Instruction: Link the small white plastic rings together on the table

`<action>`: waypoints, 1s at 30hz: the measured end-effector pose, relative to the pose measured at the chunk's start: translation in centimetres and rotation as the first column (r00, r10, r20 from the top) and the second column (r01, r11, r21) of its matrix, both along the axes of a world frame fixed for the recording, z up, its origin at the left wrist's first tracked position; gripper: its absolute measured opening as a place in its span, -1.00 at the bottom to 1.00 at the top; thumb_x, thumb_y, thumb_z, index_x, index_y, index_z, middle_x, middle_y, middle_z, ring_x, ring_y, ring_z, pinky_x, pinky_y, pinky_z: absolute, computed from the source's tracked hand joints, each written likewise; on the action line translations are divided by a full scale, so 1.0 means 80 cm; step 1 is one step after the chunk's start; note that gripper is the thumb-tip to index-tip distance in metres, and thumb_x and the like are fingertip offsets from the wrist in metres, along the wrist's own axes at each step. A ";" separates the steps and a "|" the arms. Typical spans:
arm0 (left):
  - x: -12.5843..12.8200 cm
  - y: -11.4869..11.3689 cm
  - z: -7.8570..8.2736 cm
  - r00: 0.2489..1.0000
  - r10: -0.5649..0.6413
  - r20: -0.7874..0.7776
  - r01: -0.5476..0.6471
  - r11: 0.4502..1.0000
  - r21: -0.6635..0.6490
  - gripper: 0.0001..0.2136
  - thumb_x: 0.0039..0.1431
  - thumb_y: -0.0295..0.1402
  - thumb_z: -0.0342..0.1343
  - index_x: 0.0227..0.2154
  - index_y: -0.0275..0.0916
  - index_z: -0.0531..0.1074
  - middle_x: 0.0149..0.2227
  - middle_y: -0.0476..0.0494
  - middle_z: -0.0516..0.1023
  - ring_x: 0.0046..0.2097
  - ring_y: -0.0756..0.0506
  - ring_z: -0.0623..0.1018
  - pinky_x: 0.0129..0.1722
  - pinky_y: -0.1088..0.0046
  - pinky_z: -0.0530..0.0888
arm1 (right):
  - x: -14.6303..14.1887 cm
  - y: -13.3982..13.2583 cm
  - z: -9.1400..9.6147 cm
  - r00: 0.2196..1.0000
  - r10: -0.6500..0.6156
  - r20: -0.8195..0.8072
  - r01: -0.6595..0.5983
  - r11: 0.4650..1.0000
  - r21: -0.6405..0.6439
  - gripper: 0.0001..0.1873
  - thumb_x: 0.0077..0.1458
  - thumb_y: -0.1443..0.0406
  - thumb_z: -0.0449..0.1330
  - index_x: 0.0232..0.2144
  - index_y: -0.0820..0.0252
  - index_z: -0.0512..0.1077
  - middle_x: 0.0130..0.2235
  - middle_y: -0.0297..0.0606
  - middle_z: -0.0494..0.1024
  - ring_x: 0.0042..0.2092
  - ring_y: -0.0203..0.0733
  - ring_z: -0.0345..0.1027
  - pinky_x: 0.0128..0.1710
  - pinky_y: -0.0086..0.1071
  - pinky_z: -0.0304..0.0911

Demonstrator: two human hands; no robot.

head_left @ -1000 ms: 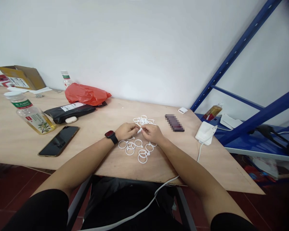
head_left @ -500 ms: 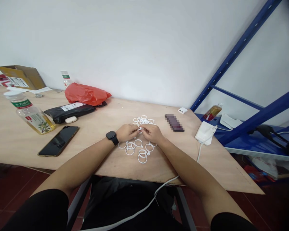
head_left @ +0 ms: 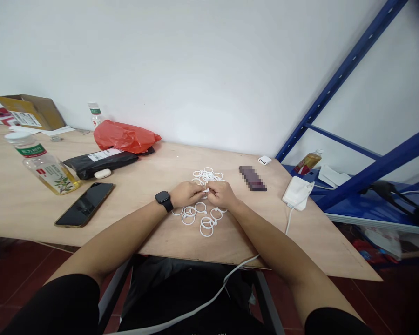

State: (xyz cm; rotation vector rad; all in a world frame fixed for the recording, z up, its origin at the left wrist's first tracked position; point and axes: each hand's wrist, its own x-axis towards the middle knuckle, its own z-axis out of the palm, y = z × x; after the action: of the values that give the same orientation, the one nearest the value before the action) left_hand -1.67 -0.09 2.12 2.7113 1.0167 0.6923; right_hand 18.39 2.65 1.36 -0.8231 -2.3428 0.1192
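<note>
My left hand (head_left: 185, 193), with a black watch on its wrist, and my right hand (head_left: 222, 193) meet over the table. Their fingers are closed in a pinch on a small white plastic ring (head_left: 206, 190), mostly covered by the fingertips. Just beyond my fingers lies a heap of similar white rings (head_left: 208, 174). Nearer to me, several loose rings (head_left: 206, 226) with small tabs are spread out, some overlapping.
Left on the wooden table (head_left: 181, 244) are a phone (head_left: 85, 204), a drink bottle (head_left: 49, 167), a black parcel (head_left: 101, 163) and a red bag (head_left: 124, 136). To the right lie a blurred dark object (head_left: 253, 178) and a white charger (head_left: 296, 193) whose cable crosses the front edge.
My left hand has shifted slightly right and down, and my fingertips have changed their position on the white ring. The rings on the table lie as before.
</note>
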 end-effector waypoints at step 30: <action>-0.035 0.026 -0.009 0.978 0.195 -0.077 -0.204 0.971 -0.126 -0.87 0.03 -0.41 0.07 -0.39 -0.24 0.50 -0.33 -0.09 0.55 -0.30 -0.06 0.50 -0.24 0.45 0.40 | 0.021 0.040 -0.014 0.927 -0.367 -0.082 0.338 0.908 -0.249 -0.56 0.17 0.30 0.08 0.10 0.08 0.40 -0.29 -0.33 0.62 -0.34 -0.21 0.45 -0.26 -0.38 0.29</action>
State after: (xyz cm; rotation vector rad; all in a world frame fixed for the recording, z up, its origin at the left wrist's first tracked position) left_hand -4.47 1.95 1.38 2.5547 1.3153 0.5478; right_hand 20.09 5.86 0.21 -1.3032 -2.0468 0.2848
